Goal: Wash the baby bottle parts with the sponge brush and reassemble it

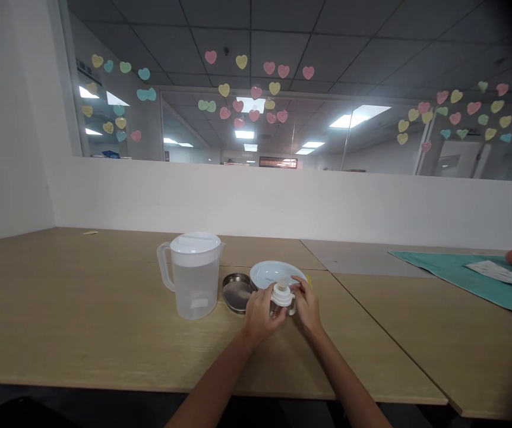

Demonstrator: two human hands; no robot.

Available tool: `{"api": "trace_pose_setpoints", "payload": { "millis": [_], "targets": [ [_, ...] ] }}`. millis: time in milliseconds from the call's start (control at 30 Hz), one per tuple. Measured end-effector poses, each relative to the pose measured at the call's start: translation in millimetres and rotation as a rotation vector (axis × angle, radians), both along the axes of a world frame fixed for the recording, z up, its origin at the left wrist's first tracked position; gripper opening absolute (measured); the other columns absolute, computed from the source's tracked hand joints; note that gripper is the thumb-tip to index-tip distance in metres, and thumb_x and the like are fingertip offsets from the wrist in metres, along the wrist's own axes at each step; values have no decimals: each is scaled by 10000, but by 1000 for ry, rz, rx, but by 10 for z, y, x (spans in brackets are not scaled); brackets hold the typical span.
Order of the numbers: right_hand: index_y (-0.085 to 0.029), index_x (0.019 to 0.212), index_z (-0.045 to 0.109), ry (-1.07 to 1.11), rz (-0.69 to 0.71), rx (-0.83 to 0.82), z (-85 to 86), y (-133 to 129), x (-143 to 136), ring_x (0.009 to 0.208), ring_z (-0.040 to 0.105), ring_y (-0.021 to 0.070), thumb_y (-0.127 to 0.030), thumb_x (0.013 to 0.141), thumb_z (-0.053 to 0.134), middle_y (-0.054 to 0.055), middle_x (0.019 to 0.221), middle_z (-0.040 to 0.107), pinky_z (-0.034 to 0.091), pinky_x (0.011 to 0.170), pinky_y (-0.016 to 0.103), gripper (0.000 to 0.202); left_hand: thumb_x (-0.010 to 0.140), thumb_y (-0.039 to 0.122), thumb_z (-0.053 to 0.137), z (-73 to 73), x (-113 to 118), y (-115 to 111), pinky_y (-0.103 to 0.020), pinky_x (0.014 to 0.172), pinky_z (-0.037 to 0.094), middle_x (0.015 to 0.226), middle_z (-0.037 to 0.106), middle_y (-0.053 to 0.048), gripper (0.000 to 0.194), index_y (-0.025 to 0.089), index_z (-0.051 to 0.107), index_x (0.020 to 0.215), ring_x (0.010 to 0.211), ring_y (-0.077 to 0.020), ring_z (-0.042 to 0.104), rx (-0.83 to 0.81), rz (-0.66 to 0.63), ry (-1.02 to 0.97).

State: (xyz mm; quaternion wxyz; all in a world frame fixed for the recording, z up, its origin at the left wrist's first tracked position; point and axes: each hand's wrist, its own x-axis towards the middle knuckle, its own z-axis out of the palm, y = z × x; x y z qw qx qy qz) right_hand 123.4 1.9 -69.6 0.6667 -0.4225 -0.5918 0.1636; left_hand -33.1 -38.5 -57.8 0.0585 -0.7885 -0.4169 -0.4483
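Observation:
Between my two hands is a small baby bottle (pixel 281 295) with a white collar, a pale tip and a white side handle. My left hand (pixel 260 314) is closed around its left side, thumb in front. On the right, the fingers of my right hand (pixel 307 304) are closed at the handle and collar. Much of the bottle's body is hidden by the fingers. Just behind it sits a white bowl (pixel 267 268), partly covered by my hands. A shallow metal dish (pixel 237 291) lies to the left, beside my left hand.
A clear lidded pitcher (pixel 196 279) with liquid stands left of the dish, handle facing left. Something yellow shows at the bowl's right edge. A teal cloth (pixel 443 273) with a white cloth (pixel 505 276) on it covers the far right. Behind the wooden table (pixel 82 321) rises a white wall.

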Motion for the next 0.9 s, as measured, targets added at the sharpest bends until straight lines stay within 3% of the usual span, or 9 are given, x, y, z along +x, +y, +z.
{"api": "trace_pose_setpoints", "payload": {
  "millis": [267,433,633,767,900],
  "targets": [
    [-170,1008,653,-212,-88,29,52,-81,-44,880,612,228,-537,919,301,83,904,696,424,859,401,517,779,354,568,33,-2,-7,-410,852,430,1101,622,-108,513,158,474,1244,975,-276,554,25,-41,-4],
    [-185,1007,658,-269,-68,23,55,-99,-26,957,608,231,-517,940,229,82,966,704,390,921,420,546,786,353,562,29,-5,-9,-407,851,423,1102,615,-112,507,155,471,1243,988,-276,544,12,-52,-17],
    [-190,1009,634,-265,37,113,49,-138,-26,979,581,224,-477,893,441,78,1020,666,422,888,373,365,771,308,573,-11,4,13,-419,883,424,1110,604,-109,522,157,457,1258,1004,-271,540,-19,-79,-48],
    [-187,985,564,-295,65,162,31,-154,-92,871,568,206,-451,780,621,48,919,609,454,785,327,339,789,271,554,-65,-7,48,-445,950,405,1236,537,-144,653,133,309,1378,1096,-271,506,-30,-151,-79],
    [-193,952,533,-220,101,144,39,-168,-105,822,555,185,-432,797,601,21,879,591,446,753,302,292,872,316,494,-86,-43,56,-467,1009,368,1347,443,-175,678,137,174,1443,1185,-271,459,-67,-257,-77]
  ]
}}
